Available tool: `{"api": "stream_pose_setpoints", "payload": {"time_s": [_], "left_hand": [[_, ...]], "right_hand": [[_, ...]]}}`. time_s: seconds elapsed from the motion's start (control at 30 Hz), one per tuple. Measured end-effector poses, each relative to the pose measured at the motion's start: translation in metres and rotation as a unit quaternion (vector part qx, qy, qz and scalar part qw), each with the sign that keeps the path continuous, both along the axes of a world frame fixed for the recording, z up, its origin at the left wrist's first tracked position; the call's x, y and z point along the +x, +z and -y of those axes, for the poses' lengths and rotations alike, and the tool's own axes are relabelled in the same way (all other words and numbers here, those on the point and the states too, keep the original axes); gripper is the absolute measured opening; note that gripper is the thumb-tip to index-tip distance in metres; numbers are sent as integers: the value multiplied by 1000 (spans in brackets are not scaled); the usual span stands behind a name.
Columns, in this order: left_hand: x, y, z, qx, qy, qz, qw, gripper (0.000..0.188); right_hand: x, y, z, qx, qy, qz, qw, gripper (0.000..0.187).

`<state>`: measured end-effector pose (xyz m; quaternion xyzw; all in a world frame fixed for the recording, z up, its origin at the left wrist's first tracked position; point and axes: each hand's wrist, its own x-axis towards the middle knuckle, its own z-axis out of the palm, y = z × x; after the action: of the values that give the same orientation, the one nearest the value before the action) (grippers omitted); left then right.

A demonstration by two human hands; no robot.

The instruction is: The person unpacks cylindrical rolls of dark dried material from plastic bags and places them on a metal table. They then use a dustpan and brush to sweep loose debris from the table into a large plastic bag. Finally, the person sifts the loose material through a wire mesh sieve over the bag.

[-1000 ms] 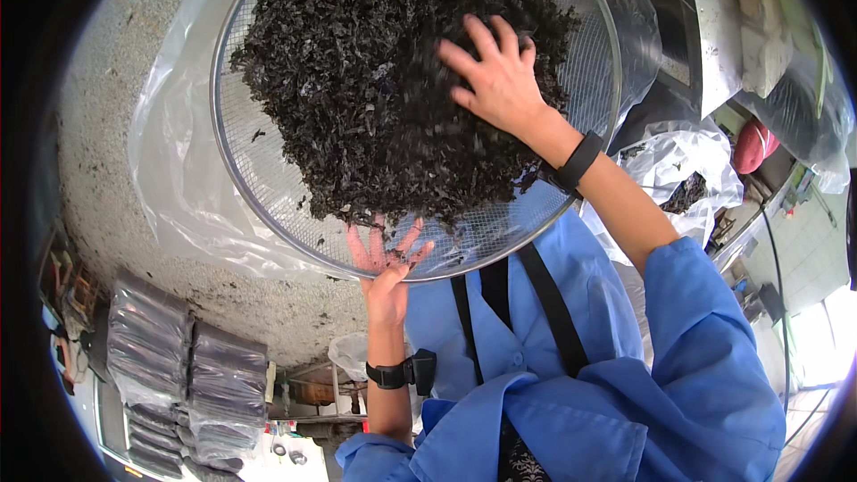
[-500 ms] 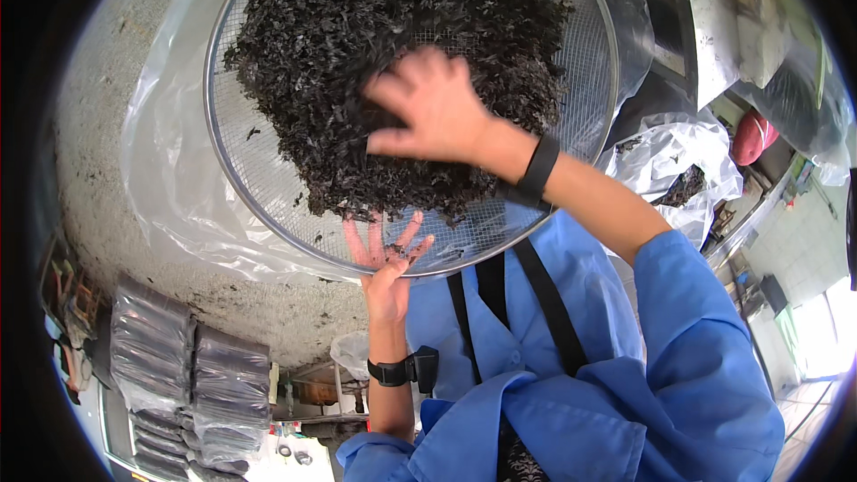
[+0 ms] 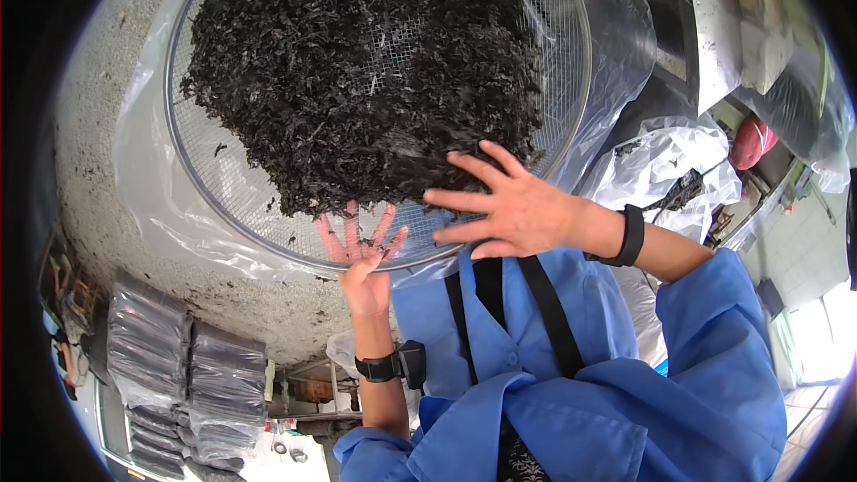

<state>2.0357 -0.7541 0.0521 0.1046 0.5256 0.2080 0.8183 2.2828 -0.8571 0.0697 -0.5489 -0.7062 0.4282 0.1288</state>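
Note:
A wide round wire-mesh sieve (image 3: 243,186) with a metal rim is in front of me. Dark, shredded flakes that look like dried seaweed (image 3: 357,107) lie heaped over most of its mesh, with a thin patch near the middle where the wire shows. My left hand (image 3: 364,278) grips the near rim, its thumb over the edge and its fingers spread under the mesh, visible through it. At the near right side of the heap, my right hand (image 3: 522,212) is open with fingers spread, its fingertips at the edge of the flakes; whether they touch is unclear.
Under the sieve lies a clear plastic sheet (image 3: 138,156) on a speckled surface (image 3: 98,125). Dark, filled clear bags (image 3: 147,339) are stacked at the lower left. To the right are an opened plastic bag (image 3: 665,156) with dark flakes and a red bundle (image 3: 752,143).
My right hand has moved from the middle of the heap toward me and to the right. The sieve has shifted slightly left and away, my left hand still on its rim.

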Motion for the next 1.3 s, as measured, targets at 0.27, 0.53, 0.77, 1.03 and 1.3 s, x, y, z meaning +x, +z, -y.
{"api": "stream_pose_setpoints", "payload": {"time_s": [0.27, 0.53, 0.77, 1.03, 1.3], "left_hand": [[-5, 3, 1, -20, 20, -4, 1000, 101], [-13, 1, -3, -13, -9, 11, 1000, 100], [-20, 5, -9, -15, -47, 6, 999, 100], [-25, -1, -7, -14, -47, 26, 998, 101], [-22, -1, -4, -16, -37, 8, 999, 104]], "right_hand": [[98, -5, -50, 127, -203, 178, 954, 46], [159, -65, -128, 62, -248, 211, 944, 59], [142, -103, -170, -12, -193, 192, 962, 55], [120, -102, -168, -13, -254, 207, 945, 68], [24, -60, -76, 58, 104, 62, 991, 47]]}}
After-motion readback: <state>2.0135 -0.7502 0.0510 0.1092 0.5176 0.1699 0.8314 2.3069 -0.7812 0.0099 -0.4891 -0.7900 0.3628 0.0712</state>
